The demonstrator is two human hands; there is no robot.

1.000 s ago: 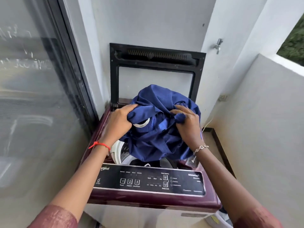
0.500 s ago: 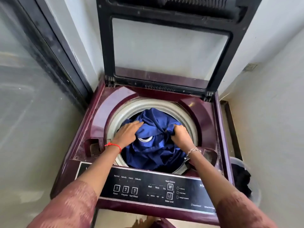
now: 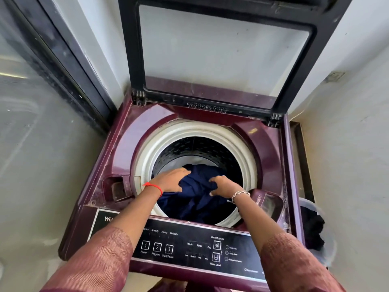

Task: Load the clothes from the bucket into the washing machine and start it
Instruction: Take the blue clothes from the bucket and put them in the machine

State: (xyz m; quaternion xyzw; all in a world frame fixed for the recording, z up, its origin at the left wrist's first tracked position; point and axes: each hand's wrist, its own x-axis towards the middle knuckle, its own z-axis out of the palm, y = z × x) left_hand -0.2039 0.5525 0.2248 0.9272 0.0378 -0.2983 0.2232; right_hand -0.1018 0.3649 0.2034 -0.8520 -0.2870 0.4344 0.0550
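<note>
Washer drum [image 3: 195, 148], blue garment [image 3: 196, 204] inside, under fingers [image 3: 182, 171]

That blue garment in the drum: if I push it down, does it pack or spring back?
Probably floppy: the blue garment lies in deep folds and bunches in the right hand. Likely light, so it should pack down under the left hand, though folds may puff up.
</note>
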